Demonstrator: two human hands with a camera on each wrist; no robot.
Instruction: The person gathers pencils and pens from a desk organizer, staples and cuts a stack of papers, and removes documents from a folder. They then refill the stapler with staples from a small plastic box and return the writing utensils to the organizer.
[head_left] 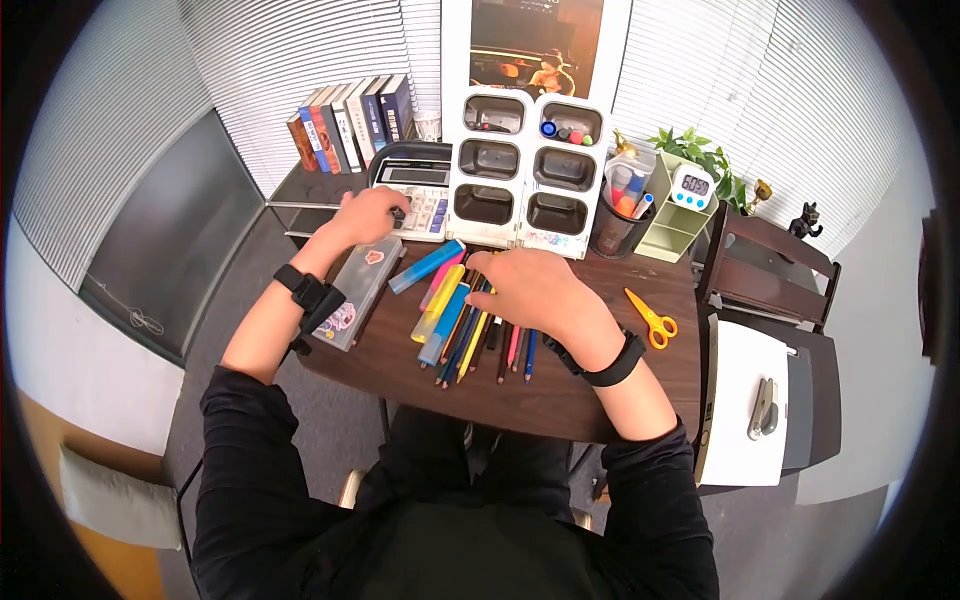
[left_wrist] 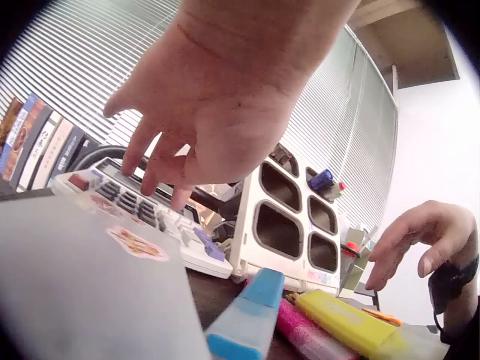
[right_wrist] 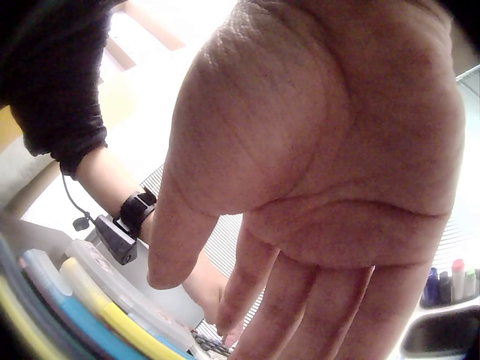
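Observation:
My left hand (head_left: 372, 215) is over the keys of a white calculator (left_wrist: 120, 193), its fingers hanging loosely and holding nothing. Beside that wrist lies a grey translucent pencil case (head_left: 358, 290) with stickers on its lid. My right hand (head_left: 535, 285), palm down and relaxed, hovers over a spread of colored pencils (head_left: 510, 352) and covers their far ends. To its left are a blue highlighter (head_left: 428, 267), a yellow highlighter (head_left: 438, 302), a second blue one (head_left: 444, 325) and a pink one (left_wrist: 307, 330). Nothing shows in the right palm in the right wrist view.
A white organizer (head_left: 490, 138) with several dark compartments stands behind the pencils; pens sit in its top right one. Right of it are a black pen holder (head_left: 614, 238) and a green shelf with a timer (head_left: 692, 186). Yellow scissors (head_left: 657, 324) lie right. A stapler (head_left: 763, 408) rests on white paper.

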